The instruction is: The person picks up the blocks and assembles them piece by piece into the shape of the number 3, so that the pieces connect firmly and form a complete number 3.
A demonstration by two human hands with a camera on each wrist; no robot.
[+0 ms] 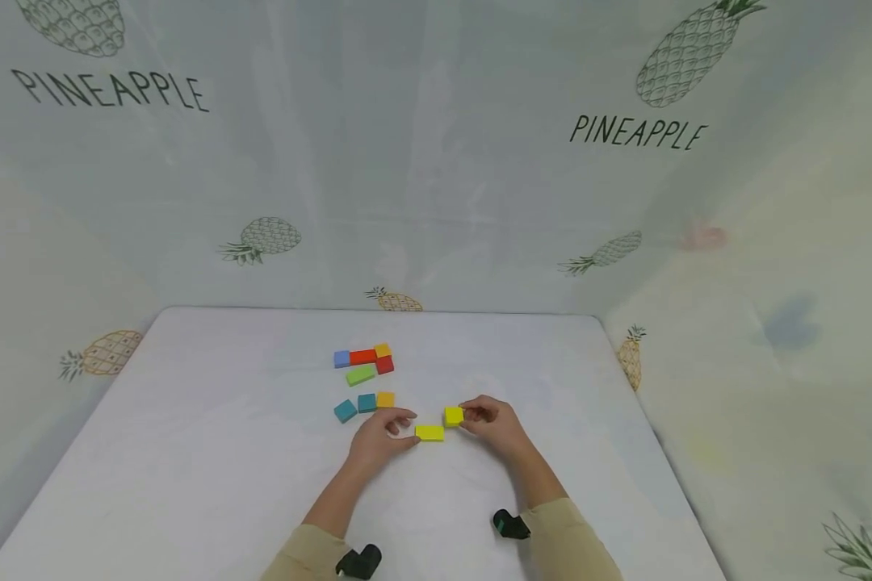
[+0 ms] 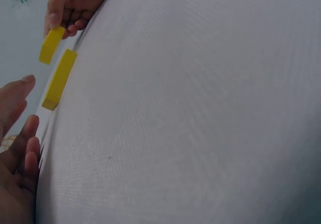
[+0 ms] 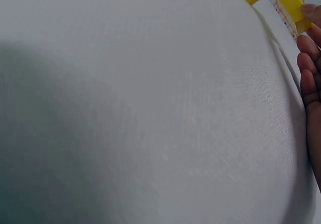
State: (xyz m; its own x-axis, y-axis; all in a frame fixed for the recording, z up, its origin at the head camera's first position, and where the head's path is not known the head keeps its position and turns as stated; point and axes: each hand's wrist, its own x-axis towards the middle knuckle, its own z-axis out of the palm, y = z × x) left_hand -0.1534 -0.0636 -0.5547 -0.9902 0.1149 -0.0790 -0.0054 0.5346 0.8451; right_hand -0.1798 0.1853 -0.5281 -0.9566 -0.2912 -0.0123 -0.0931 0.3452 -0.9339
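Observation:
My right hand (image 1: 497,424) pinches a small yellow block (image 1: 454,416) between thumb and fingertips. In the left wrist view that block (image 2: 51,44) hangs just beyond a longer yellow block (image 2: 61,78). The longer block (image 1: 430,433) lies on the white table (image 1: 552,371), at the left hand's thumb tip in the head view. My left hand (image 1: 379,440) has its thumb and fingers spread; the left wrist view shows a gap between this hand (image 2: 17,148) and the longer block. In the right wrist view, the right thumb presses on the held block (image 3: 289,2).
Behind the left hand lie two teal blocks (image 1: 366,403) and an orange-yellow block (image 1: 385,399). Farther back are a green block (image 1: 360,375), a blue block (image 1: 342,359), a red block (image 1: 362,356), a darker red block (image 1: 384,365) and an orange block (image 1: 383,350). A pineapple-print curtain (image 1: 436,161) surrounds the table.

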